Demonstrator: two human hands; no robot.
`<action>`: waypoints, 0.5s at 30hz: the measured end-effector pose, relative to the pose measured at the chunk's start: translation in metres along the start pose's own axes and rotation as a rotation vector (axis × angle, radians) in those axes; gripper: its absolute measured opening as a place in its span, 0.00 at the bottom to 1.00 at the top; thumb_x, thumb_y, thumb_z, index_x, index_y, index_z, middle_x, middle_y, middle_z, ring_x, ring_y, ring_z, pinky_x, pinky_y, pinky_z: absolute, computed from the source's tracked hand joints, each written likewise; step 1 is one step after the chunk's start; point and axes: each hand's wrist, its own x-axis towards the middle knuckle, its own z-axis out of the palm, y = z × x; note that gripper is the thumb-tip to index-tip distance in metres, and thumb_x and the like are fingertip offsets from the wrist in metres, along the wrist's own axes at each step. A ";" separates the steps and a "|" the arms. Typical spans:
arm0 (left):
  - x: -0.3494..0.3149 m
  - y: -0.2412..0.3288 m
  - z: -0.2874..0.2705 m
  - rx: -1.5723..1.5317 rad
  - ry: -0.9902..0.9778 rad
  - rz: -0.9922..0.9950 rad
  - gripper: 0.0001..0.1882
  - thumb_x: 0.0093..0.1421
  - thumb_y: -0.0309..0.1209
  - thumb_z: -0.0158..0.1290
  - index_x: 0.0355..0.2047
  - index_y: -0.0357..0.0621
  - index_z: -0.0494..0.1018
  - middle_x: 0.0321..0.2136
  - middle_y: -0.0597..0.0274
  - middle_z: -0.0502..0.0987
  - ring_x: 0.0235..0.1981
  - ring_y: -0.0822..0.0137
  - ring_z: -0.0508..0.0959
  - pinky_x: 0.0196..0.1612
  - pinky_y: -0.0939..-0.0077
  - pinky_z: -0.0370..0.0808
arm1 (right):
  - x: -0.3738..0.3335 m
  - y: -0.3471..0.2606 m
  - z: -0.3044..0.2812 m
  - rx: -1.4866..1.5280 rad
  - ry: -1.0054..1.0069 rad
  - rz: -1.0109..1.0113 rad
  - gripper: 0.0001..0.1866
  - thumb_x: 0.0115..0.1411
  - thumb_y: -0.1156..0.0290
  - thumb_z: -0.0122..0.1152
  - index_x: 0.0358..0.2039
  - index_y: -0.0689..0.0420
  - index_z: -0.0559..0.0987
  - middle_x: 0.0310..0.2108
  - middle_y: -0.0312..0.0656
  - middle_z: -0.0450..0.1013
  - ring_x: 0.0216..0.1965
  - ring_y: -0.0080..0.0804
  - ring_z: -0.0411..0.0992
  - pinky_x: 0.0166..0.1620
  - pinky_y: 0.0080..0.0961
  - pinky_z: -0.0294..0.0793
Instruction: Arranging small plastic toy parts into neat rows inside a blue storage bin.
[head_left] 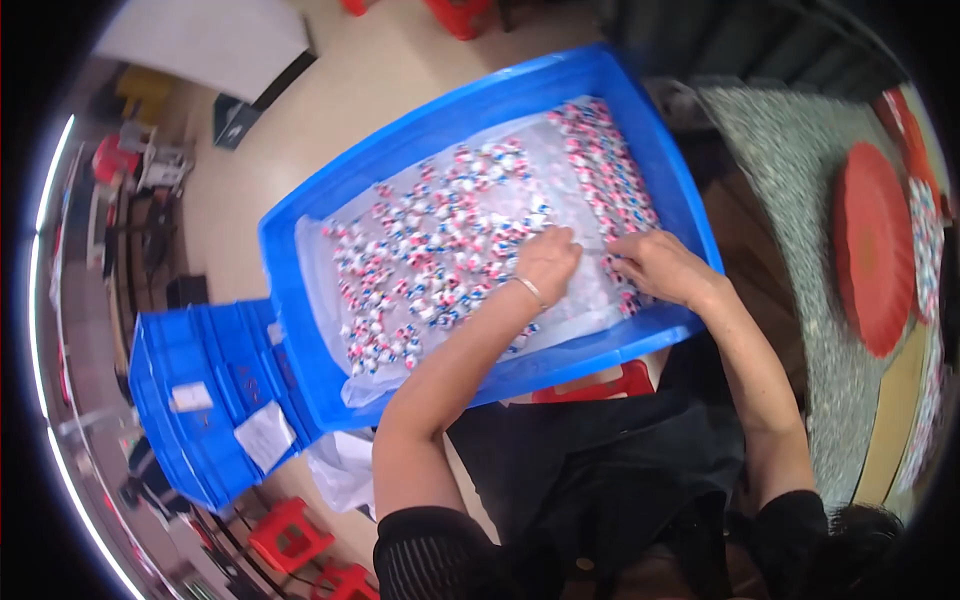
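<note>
A blue plastic bin (440, 112), lined with a translucent plastic sheet (572, 205), lies before me. Many small white, pink and blue pieces (425, 235) are scattered loosely over its left and middle part. Along the right wall similar pieces (600, 155) sit in close, orderly rows. My left hand (548, 265) is over the sheet between the two groups, its fingers curled together; what they hold, if anything, is hidden. My right hand (662, 268) is at the near part of the rows with fingertips pinched; any piece between them is too small to make out.
Stacked blue crates (165, 350) with paper slips stand to the left, and a white plastic bag (345, 465) lies beside them. A red scalloped tray (872, 250) is at the far right. Red stools (290, 535) stand lower left; a white table (205, 40) is at the upper left.
</note>
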 end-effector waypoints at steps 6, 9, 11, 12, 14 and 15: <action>0.027 -0.022 -0.015 -0.627 0.248 -0.164 0.12 0.51 0.23 0.53 0.37 0.42 0.76 0.33 0.54 0.73 0.35 0.57 0.75 0.43 0.67 0.73 | 0.016 0.000 -0.014 0.028 0.107 -0.016 0.12 0.56 0.75 0.57 0.40 0.63 0.79 0.34 0.56 0.76 0.40 0.52 0.75 0.44 0.41 0.73; 0.044 -0.066 -0.040 -1.010 0.232 -0.409 0.17 0.55 0.28 0.56 0.47 0.45 0.76 0.36 0.59 0.76 0.39 0.69 0.75 0.45 0.73 0.72 | 0.032 0.008 -0.011 -0.013 0.098 -0.018 0.10 0.56 0.74 0.57 0.38 0.64 0.79 0.34 0.56 0.76 0.40 0.52 0.74 0.45 0.42 0.72; 0.057 -0.101 -0.029 -0.914 0.321 -0.440 0.17 0.56 0.29 0.58 0.46 0.42 0.75 0.34 0.61 0.76 0.36 0.72 0.76 0.42 0.75 0.73 | 0.052 0.008 -0.012 -0.039 0.045 -0.030 0.09 0.55 0.74 0.57 0.35 0.65 0.79 0.34 0.56 0.76 0.41 0.53 0.74 0.45 0.43 0.72; 0.064 -0.112 -0.021 -0.829 0.394 -0.452 0.15 0.56 0.28 0.58 0.44 0.40 0.76 0.32 0.62 0.76 0.33 0.72 0.76 0.39 0.76 0.74 | 0.064 0.010 -0.011 -0.037 0.029 -0.029 0.09 0.55 0.74 0.57 0.35 0.65 0.78 0.34 0.56 0.76 0.40 0.54 0.74 0.46 0.43 0.72; 0.090 -0.109 -0.023 -0.799 0.402 -0.500 0.13 0.55 0.27 0.59 0.41 0.38 0.75 0.30 0.62 0.76 0.31 0.73 0.77 0.37 0.78 0.74 | 0.079 0.019 -0.013 -0.039 0.096 0.002 0.10 0.55 0.74 0.57 0.36 0.65 0.78 0.36 0.55 0.75 0.42 0.54 0.73 0.47 0.43 0.72; 0.104 -0.104 -0.025 -0.751 0.432 -0.571 0.11 0.55 0.26 0.59 0.38 0.36 0.74 0.29 0.62 0.76 0.28 0.74 0.77 0.34 0.80 0.75 | 0.085 0.026 -0.014 -0.043 0.152 -0.001 0.10 0.55 0.74 0.57 0.36 0.65 0.78 0.38 0.54 0.75 0.43 0.54 0.73 0.48 0.42 0.71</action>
